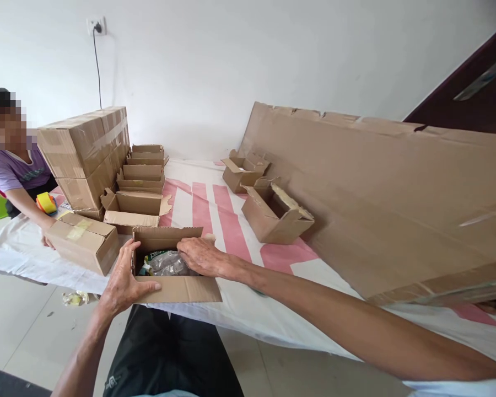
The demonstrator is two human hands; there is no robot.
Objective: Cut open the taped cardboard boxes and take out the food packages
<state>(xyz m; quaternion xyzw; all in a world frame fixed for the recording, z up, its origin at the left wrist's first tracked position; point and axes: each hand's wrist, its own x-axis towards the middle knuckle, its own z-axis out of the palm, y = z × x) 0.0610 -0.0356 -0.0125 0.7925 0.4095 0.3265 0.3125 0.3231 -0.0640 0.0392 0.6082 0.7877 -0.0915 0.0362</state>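
Observation:
Right in front of me, an open cardboard box stands at the table's near edge, its front flap folded outward. Crumpled clear plastic packaging and a green printed packet lie inside. My left hand grips the box's left side, fingers behind the wall and thumb along the front flap. Reaching in from the right, my right hand has its curled fingers on the clear plastic; its fingertips are partly hidden.
Several open boxes line up beside stacked taped cartons. A co-worker at the left touches a closed box near a yellow tape roll. Two open boxes sit at right before a large cardboard sheet.

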